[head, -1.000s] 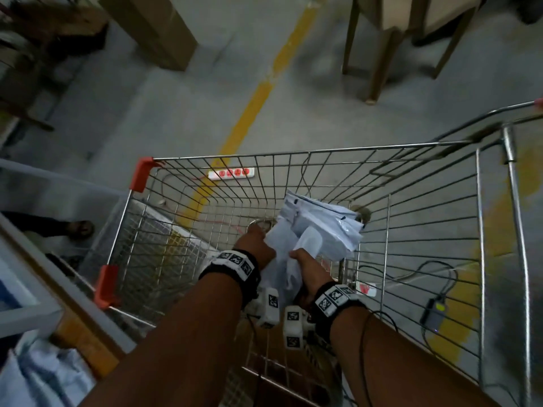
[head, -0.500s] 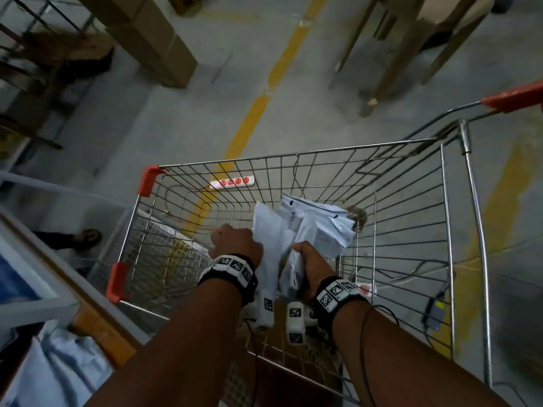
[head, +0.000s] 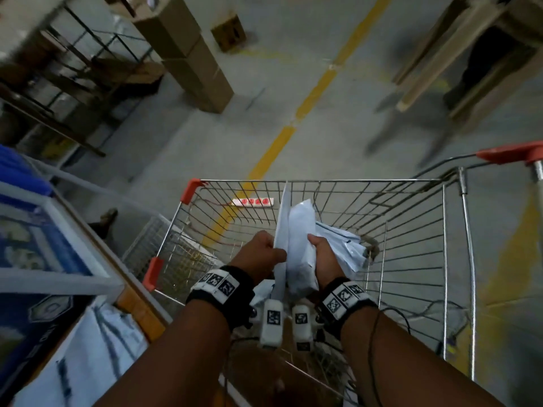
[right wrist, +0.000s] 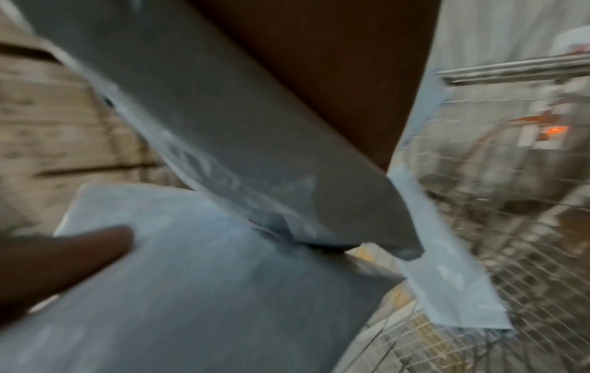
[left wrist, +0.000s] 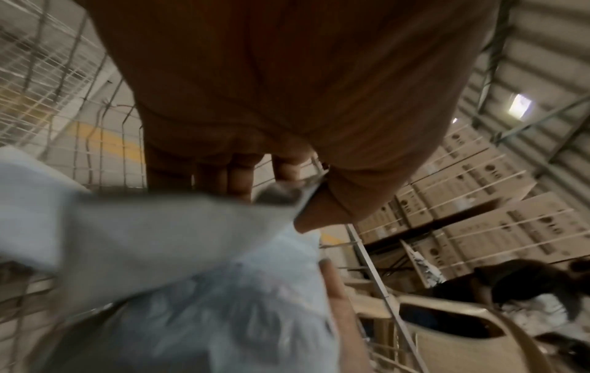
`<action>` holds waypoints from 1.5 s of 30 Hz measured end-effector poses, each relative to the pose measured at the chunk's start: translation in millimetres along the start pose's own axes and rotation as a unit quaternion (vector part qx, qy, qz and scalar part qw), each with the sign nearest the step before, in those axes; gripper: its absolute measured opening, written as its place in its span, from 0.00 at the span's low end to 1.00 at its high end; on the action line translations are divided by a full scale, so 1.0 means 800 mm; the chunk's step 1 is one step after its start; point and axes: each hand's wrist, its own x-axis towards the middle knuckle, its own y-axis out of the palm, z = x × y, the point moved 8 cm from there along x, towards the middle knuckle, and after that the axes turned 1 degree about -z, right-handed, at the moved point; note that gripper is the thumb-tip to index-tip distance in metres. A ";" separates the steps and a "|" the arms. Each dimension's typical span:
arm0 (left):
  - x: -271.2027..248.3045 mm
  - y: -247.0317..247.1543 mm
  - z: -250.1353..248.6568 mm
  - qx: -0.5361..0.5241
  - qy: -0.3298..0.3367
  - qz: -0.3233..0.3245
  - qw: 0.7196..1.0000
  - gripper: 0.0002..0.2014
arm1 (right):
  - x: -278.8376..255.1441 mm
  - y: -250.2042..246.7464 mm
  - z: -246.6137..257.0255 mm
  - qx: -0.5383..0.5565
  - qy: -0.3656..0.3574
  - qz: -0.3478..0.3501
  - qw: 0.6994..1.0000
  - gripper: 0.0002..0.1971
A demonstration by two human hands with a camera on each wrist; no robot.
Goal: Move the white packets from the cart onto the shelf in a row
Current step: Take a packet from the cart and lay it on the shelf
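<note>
The left hand [head: 261, 254] has its fingers [left wrist: 236, 174] curled behind a flat white packet [head: 280, 239], with the thumb pressed on the near face, so the packet is pinched and stands on edge, its long side running up toward the far rim of the cart [head: 338, 181]. Just beside it, the right hand [head: 323, 257] grips a fuller, puffier white packet [head: 299, 248], fingers wrapped round its right side and thumb on the front; in the right wrist view the thumb [right wrist: 63, 257] lies flat on the pale plastic. The 2 held packets touch along their inner edges, above the wire basket. Behind the right hand more white packets [head: 343, 245] lie crumpled in a loose heap inside the cart. Both wrists wear black bands with square printed markers. The cart has orange corner caps and an orange handle [head: 511, 152] at the right. To the left stands a shelf [head: 88, 277] with a pale frame, where another white packet [head: 97, 353] lies at the lower left. Beyond the cart, a yellow floor line [head: 302, 113] crosses grey concrete, and stacked cardboard boxes [head: 191, 54] stand further off.
</note>
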 end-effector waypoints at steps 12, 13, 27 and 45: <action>-0.207 -0.131 0.013 -0.264 0.178 -0.136 0.938 0.26 | -0.167 0.203 -0.058 -0.414 -0.232 0.194 0.858 0.24; -0.227 -0.143 0.023 -0.279 0.187 -0.149 0.930 0.26 | -0.181 0.215 -0.075 -0.437 -0.249 0.204 0.840 0.24; -0.545 -0.294 0.356 -0.447 0.185 -0.258 0.837 0.28 | -0.390 0.311 -0.504 -0.609 -0.220 0.291 0.704 0.10; -0.888 -0.442 0.870 -0.138 -0.138 -0.530 0.825 0.49 | -0.445 0.311 -0.945 -0.856 -0.290 0.241 0.354 0.31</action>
